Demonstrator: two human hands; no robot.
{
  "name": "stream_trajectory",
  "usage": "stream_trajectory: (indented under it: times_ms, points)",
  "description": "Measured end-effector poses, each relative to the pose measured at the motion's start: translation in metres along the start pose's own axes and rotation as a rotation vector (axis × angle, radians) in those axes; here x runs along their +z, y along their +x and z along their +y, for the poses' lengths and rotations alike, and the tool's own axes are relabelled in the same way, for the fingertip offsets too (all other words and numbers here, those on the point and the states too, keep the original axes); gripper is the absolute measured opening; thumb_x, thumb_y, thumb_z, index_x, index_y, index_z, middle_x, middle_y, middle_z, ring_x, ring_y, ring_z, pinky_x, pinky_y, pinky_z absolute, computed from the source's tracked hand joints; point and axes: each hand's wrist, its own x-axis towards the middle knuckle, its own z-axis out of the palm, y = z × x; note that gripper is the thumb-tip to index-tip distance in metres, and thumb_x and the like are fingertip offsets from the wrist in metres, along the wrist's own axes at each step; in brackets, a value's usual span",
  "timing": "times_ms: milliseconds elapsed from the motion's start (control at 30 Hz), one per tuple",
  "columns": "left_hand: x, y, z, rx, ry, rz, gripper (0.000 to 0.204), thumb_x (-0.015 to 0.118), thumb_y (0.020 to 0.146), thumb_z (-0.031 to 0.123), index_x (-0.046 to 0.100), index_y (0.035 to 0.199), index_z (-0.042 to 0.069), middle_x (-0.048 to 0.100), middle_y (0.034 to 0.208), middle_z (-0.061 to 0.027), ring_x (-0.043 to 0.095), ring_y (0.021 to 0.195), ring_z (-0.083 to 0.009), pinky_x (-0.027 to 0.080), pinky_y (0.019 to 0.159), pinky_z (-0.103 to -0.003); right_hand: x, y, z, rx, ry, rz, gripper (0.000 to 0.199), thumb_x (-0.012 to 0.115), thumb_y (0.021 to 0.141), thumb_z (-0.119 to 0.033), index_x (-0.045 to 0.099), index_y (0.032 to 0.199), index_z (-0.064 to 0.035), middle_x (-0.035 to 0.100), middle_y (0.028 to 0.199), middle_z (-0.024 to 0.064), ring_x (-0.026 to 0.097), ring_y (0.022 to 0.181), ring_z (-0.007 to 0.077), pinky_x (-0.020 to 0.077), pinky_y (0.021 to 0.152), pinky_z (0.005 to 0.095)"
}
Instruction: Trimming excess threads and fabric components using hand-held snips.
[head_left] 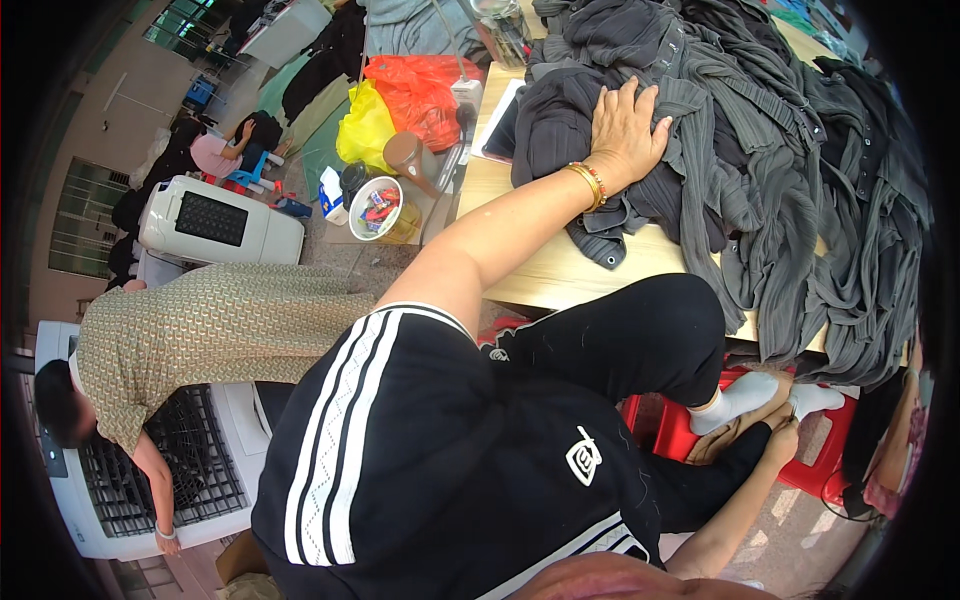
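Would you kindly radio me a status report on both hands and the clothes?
Left hand spread on dark clothes. Right hand low by trouser leg, grip unclear. Clothes crowd the table, some hanging over its edge.

Downward fisheye view, head-worn
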Motion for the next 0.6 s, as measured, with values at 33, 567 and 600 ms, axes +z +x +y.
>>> stream_trajectory:
  times_ms: [33, 567, 600]
  points:
    - [-0.0013, 0.0001, -0.0002, -0.014, -0.019, -0.018, 0.052, 0.056, 0.086, 0.035, 0.051, 0.126, 0.002, 0.045, 0.130, -0.0244, 0.044, 0.113, -0.0394, 0.027, 0.106, -0.050, 0.0001, 0.0016, 0.0003, -0.002, -0.011, -0.005, 0.031, 0.046, 0.095, -0.030, 0.059, 0.107, -0.0044, 0.066, 0.075, 0.0230, 0.065, 0.068, 0.0398, 0.0509, 0.058, 0.0505]
    - [0.0009, 0.0008, -0.0011, 0.015, -0.002, 0.022, 0.051, 0.056, 0.086, 0.034, 0.051, 0.126, 0.003, 0.047, 0.128, -0.0234, 0.046, 0.109, -0.0365, 0.030, 0.105, -0.048, 0.0008, -0.0057, -0.0001, -0.031, 0.005, 0.077, 0.033, 0.046, 0.095, -0.029, 0.061, 0.106, -0.0032, 0.066, 0.076, 0.0233, 0.065, 0.068, 0.0389, 0.0518, 0.058, 0.0481]
    - [-0.0002, 0.0010, -0.0011, 0.015, -0.001, 0.023, 0.051, 0.056, 0.086, 0.034, 0.051, 0.126, 0.003, 0.047, 0.128, -0.0234, 0.046, 0.109, -0.0365, 0.030, 0.105, -0.048, 0.0004, -0.0058, -0.0016, -0.035, 0.018, 0.089, 0.032, 0.046, 0.095, -0.029, 0.061, 0.107, -0.0031, 0.066, 0.076, 0.0233, 0.065, 0.067, 0.0388, 0.0518, 0.058, 0.0479]
